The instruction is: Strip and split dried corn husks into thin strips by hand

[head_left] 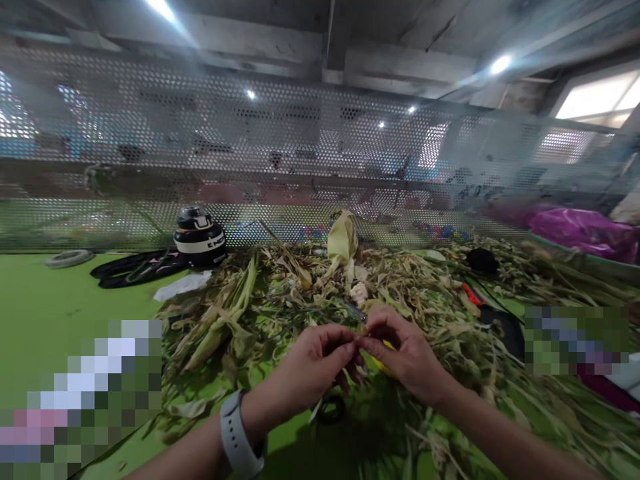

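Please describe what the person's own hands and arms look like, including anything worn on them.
The left hand and right hand are ungloved, and no sleeve shows on either forearm. A pale grey strap with a row of small dark holes circles the left wrist; any dial is out of sight. Nothing shows on the right wrist.

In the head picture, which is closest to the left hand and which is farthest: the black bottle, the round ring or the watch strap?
Nearest to the left hand first:
1. Watch strap: right on the left wrist.
2. Black bottle: farther back, to the left.
3. Round ring: at the far left, beyond the bottle.
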Tool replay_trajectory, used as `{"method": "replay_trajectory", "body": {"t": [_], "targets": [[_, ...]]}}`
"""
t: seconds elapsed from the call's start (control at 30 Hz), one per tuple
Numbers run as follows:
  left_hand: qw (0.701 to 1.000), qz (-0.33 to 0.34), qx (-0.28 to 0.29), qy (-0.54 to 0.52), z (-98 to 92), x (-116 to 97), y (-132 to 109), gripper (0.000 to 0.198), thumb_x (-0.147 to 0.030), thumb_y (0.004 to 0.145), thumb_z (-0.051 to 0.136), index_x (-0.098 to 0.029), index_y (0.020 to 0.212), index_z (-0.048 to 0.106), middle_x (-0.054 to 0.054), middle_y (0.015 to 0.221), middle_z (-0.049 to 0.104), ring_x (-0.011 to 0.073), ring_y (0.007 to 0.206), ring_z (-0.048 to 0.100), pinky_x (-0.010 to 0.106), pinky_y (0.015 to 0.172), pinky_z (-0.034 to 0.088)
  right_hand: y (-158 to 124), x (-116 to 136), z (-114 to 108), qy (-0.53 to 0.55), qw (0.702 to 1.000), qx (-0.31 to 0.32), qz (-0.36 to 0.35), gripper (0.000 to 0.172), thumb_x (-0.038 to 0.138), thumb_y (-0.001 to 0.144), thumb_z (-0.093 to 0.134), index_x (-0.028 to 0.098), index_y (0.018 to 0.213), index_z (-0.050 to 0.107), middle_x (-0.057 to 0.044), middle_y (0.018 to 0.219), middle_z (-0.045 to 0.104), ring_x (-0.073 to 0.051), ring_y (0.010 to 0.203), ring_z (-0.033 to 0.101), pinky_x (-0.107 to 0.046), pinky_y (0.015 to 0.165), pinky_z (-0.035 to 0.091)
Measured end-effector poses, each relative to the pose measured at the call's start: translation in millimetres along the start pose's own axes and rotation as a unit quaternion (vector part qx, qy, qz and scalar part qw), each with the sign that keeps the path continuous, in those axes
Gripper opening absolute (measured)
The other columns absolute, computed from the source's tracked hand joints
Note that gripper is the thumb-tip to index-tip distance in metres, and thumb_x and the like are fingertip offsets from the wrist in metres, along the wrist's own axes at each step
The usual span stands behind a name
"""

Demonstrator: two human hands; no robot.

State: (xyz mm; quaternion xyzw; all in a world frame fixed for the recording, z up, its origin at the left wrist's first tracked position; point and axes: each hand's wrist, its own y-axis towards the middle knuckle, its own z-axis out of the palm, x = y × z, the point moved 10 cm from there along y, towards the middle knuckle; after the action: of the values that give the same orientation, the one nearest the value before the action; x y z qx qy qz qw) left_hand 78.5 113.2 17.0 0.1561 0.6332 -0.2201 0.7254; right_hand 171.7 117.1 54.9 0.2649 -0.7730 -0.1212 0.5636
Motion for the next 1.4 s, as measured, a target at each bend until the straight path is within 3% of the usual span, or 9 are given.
{"method": "replay_trajectory", "body": {"t": [0.13,0.2,0.57,0.67,0.8,0.97,1.1,1.23,1.4], "targets": [[0.997,-0.041,0.001,-0.064,-1.9,6,0,0.022,-0.033,0.071,0.067,-0.012,0.076,0.065,0.000,0.063,0.061,0.0080,0.054,0.054,0.018,0.049,0.040,-6,28,-5,-0.106,0.983,-0.037,-0.142,0.005,0.017,0.081,0.059,0.022,0.082,0.060,-0.002,0.080,0.052,-0.014,0.076,0.051,-0.025,0.067,0.043],[0.994,-0.051,0.002,-0.095,-3.1,8,0,0.020,-0.031,0.070,0.068,-0.012,0.075,0.066,0.001,0.062,0.061,0.0068,0.053,0.053,0.016,0.049,0.039,-8,33,-4,-0.139,0.976,-0.030,-0.167,0.008,0.016,0.082,0.058,0.022,0.087,0.061,-0.003,0.081,0.054,-0.015,0.079,0.052,-0.027,0.070,0.044],[0.981,-0.067,-0.034,-0.179,-5.3,12,-1,0.010,-0.017,0.069,0.068,-0.011,0.076,0.064,0.001,0.064,0.061,0.0054,0.053,0.055,0.012,0.047,0.038,-7,27,-8,-0.185,0.973,-0.049,-0.126,0.005,0.020,0.083,0.057,0.021,0.088,0.058,-0.004,0.082,0.057,-0.017,0.079,0.055,-0.029,0.069,0.046],[0.976,-0.063,-0.032,-0.206,-5.5,11,-1,0.004,-0.014,0.071,0.065,-0.011,0.073,0.062,0.001,0.065,0.061,0.0051,0.053,0.055,0.012,0.046,0.037,-9,33,-11,-0.185,0.969,-0.066,-0.148,0.012,0.018,0.082,0.059,0.023,0.093,0.057,-0.003,0.083,0.056,-0.016,0.076,0.055,-0.028,0.067,0.046],[0.970,-0.076,-0.027,-0.231,-5.1,13,1,0.005,-0.015,0.072,0.064,-0.010,0.071,0.062,0.002,0.064,0.060,0.0036,0.050,0.051,0.011,0.043,0.034,-10,38,-4,-0.197,0.961,-0.034,-0.192,0.013,0.017,0.081,0.059,0.024,0.092,0.061,-0.004,0.081,0.057,-0.017,0.079,0.055,-0.029,0.068,0.047],[0.969,-0.094,-0.020,-0.228,-0.4,16,-1,0.008,-0.017,0.070,0.066,-0.011,0.070,0.060,0.000,0.062,0.058,0.0032,0.047,0.050,0.011,0.039,0.030,-10,37,-1,-0.195,0.963,-0.030,-0.182,0.008,0.018,0.083,0.057,0.023,0.089,0.061,-0.003,0.080,0.056,-0.016,0.075,0.055,-0.028,0.066,0.046],[0.982,-0.060,-0.043,-0.175,-0.7,10,-5,0.011,-0.023,0.073,0.064,-0.014,0.073,0.059,0.000,0.064,0.058,0.0080,0.054,0.055,0.014,0.042,0.038,-9,31,-5,-0.174,0.976,-0.053,-0.120,0.003,0.020,0.084,0.055,0.021,0.083,0.057,-0.003,0.077,0.056,-0.016,0.074,0.054,-0.028,0.067,0.045],[0.998,0.013,-0.052,-0.039,-0.7,-4,-7,0.015,-0.030,0.078,0.058,-0.015,0.077,0.059,0.001,0.067,0.059,0.0114,0.061,0.055,0.018,0.047,0.046,-9,20,-5,-0.129,0.988,-0.055,-0.058,0.004,0.022,0.085,0.054,0.020,0.082,0.055,-0.002,0.077,0.054,-0.015,0.072,0.052,-0.026,0.063,0.043],[0.983,0.102,-0.081,0.132,-1.8,-21,-12,0.021,-0.033,0.082,0.051,-0.016,0.090,0.060,0.002,0.073,0.057,0.0130,0.061,0.054,0.021,0.050,0.049,-11,8,-2,-0.101,0.993,-0.056,-0.014,0.012,0.028,0.085,0.054,0.019,0.077,0.053,-0.001,0.072,0.053,-0.013,0.066,0.050,-0.024,0.059,0.041]]}}
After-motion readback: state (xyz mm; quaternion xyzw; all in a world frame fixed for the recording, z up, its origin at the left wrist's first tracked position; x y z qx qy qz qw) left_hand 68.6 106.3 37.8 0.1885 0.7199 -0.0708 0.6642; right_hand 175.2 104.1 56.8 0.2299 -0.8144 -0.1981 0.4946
